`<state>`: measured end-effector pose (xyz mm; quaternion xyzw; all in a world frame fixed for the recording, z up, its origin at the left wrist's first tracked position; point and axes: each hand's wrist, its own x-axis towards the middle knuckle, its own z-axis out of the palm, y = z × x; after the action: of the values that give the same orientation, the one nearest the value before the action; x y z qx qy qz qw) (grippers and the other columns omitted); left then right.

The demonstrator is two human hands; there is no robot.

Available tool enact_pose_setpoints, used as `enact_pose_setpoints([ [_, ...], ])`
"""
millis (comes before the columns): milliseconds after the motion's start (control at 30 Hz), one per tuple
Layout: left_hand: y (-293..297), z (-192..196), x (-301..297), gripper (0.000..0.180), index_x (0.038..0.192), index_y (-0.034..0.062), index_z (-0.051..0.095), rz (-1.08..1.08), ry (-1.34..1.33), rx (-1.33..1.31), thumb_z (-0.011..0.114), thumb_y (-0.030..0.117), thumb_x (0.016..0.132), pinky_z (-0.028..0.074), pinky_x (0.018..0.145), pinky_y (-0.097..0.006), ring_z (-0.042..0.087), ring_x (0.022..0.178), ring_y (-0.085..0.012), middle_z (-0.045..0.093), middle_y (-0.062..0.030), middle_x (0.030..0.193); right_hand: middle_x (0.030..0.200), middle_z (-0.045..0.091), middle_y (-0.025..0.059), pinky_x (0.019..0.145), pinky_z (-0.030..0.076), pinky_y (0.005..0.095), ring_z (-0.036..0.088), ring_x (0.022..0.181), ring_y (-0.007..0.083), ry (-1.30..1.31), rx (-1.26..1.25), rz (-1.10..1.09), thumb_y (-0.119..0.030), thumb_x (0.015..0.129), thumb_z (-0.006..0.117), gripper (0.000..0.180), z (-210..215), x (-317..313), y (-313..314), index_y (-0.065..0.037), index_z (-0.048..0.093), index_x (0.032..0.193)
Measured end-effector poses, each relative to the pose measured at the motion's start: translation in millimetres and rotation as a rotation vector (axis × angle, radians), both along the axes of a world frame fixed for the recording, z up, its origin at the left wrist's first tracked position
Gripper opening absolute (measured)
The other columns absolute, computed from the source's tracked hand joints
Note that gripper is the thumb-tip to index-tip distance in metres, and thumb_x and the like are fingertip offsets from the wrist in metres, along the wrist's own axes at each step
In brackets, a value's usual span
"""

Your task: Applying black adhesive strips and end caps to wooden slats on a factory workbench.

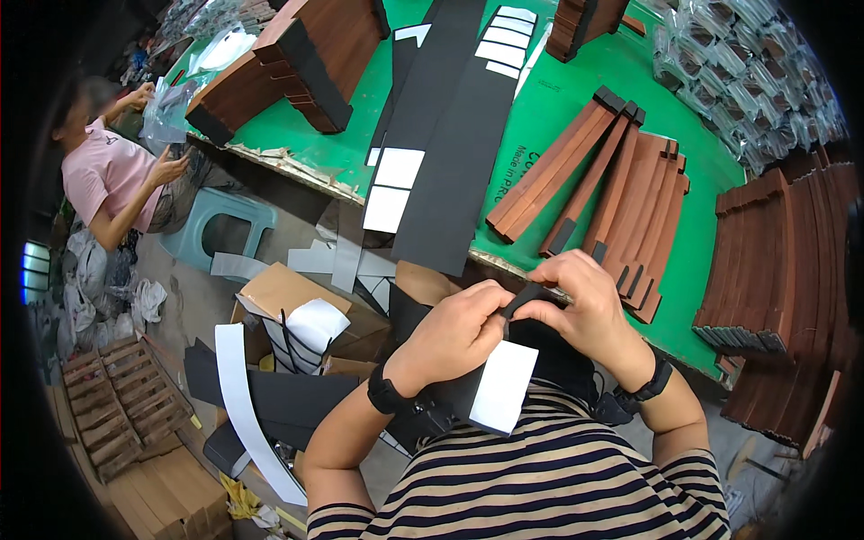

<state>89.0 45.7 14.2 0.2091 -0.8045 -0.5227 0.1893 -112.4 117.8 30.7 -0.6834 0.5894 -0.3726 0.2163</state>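
Together, left fingers (489, 299), right fingers (545, 313) pinch bent matte black strip (528, 296); long brown slats (646, 209) beyond.

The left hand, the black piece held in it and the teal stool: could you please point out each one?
Left hand (454, 338), head view: back of the hand.
Black piece (529, 294), head view: bent upper part.
Teal stool (238, 207), head view: upper frame.

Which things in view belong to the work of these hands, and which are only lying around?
Probably in the work:
black piece held by left hand and right hand
black sheets on the green table
brown slats

Apparently just lying about:
teal stool
slatted wooden frame
crumpled yellow item
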Motion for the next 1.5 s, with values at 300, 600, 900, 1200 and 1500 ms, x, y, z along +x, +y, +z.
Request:
enact_pose_setpoints([
  [300,-9.6,-13.1,-6.7,0.020,0.105,-0.0026,0.058,-0.060,0.001,0.019,0.051,0.000,0.087,0.048,0.072,-0.040,0.059,0.081,-0.0326,0.058,-0.0159,0.088,0.093,0.060,0.0087,0.072,0.051,0.0336,0.061,0.086,0.0224,0.544,-0.419,0.423,-0.010,0.073,0.070,0.024,14.8,-17.8,-18.2,0.002,0.065,0.092],
  [600,-22.1,-9.0,-4.4,0.042,0.141,-0.0043,0.042,-0.068,-0.053,0.353,0.047,0.009,0.101,0.049,0.068,-0.028,0.062,0.072,-0.0134,0.065,-0.0083,0.084,0.095,0.060,0.0109,0.072,0.053,0.0365,0.062,0.085,0.0257,0.565,-0.427,0.387,-0.008,0.072,0.073,0.026,29.9,-48.9,-48.4,0.001,0.066,0.095],
  [900,-21.9,-31.8,-16.6,0.054,0.135,0.0007,0.045,0.184,-0.072,-0.054,0.062,0.000,0.085,0.046,0.061,-0.029,0.050,0.053,-0.0131,0.056,-0.0162,0.121,0.102,0.066,0.0113,0.081,0.053,0.0399,0.065,0.095,0.0312,0.326,-0.156,0.291,-0.009,0.079,0.074,0.024,6.4,-79.5,-90.1,-0.004,0.064,0.100],
  [1200,-15.0,-42.9,-23.0,0.052,0.131,0.0005,0.048,0.261,-0.051,-0.104,0.065,0.002,0.082,0.047,0.060,-0.031,0.051,0.052,-0.0158,0.055,-0.0182,0.126,0.107,0.066,0.0122,0.089,0.050,0.0431,0.063,0.107,0.0322,0.363,-0.042,0.391,-0.010,0.077,0.075,0.027,6.8,-81.6,-94.0,-0.004,0.064,0.102],
  [1500,-5.4,-50.0,-25.8,0.060,0.139,-0.0012,0.042,0.257,-0.015,-0.135,0.065,0.001,0.083,0.049,0.059,-0.031,0.056,0.056,-0.0167,0.054,-0.0209,0.128,0.099,0.064,0.0092,0.081,0.052,0.0384,0.065,0.096,0.0266,0.577,-0.256,0.457,-0.013,0.076,0.065,0.022,8.1,-73.0,-93.3,-0.006,0.066,0.097],
])
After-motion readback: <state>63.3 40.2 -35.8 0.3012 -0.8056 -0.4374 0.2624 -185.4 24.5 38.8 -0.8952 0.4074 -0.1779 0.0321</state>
